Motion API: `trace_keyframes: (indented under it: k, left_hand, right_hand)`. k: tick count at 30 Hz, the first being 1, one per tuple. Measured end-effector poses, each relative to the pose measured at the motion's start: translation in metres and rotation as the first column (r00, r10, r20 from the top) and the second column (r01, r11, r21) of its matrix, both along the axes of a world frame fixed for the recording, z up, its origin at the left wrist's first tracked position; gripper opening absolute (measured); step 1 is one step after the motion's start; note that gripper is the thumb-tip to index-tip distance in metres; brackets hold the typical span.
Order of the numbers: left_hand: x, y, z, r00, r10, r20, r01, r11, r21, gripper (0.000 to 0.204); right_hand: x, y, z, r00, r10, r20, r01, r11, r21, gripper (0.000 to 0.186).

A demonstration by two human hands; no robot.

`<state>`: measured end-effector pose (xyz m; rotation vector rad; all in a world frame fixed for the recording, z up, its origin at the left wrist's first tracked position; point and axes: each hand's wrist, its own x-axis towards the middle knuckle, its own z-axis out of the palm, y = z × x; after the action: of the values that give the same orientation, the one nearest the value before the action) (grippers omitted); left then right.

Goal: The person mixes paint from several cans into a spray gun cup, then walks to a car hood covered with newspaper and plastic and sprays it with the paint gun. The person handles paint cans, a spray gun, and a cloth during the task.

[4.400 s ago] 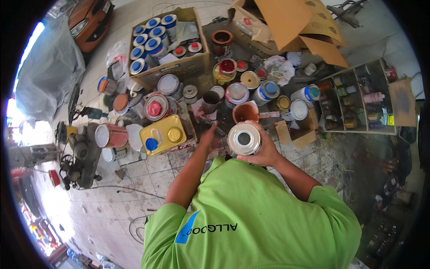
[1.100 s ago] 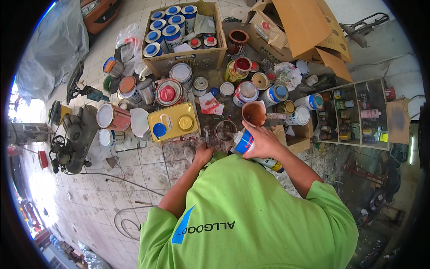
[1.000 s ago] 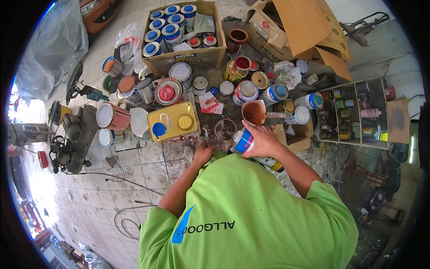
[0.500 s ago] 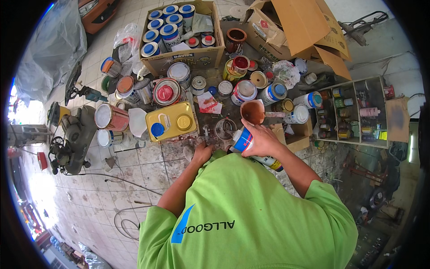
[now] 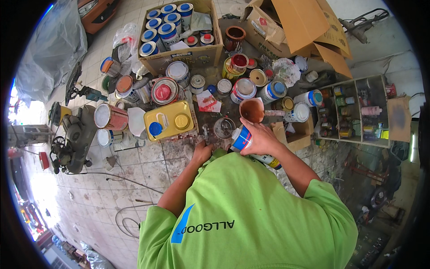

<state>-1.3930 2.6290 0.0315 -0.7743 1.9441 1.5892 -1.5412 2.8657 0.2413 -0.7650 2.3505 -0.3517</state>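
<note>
Right hand (image 5: 264,140) closed around the can (image 5: 242,140), thumb and fingers wrapped on its side; can tilted, pale top end emerging beyond the fingertips, just beside the round container (image 5: 215,128). Visible can wall: blue, white and some red, partly covered by the hand. Left hand (image 5: 203,153) lower, fingers curled, contents cannot be told.

Eight blue-capped cans (image 5: 166,35) and two red-capped cans (image 5: 191,41) in one open carton (image 5: 208,56), top; one rectangular yellow tin (image 5: 169,121), left of centre; two bare hands (image 5: 264,140), one hand-held can (image 5: 242,140), centre; one compartmented rack (image 5: 357,112), right.
</note>
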Motion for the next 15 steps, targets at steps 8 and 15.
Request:
trace_keyframes:
  k: [8,15]
  left_hand:
    - [-0.002,0.009,0.048,0.962,0.236,0.138,-0.256,0.954,0.155,0.049]
    - [0.028,-0.007,0.084,0.953,0.280,0.117,-0.298,0.936,0.185,0.033]
  right_hand:
    - [-0.002,0.009,-0.017,1.000,0.002,-0.006,-0.004,0.968,-0.249,0.114]
    - [0.001,0.015,-0.055,0.997,0.003,0.075,0.039,0.831,-0.555,0.096]
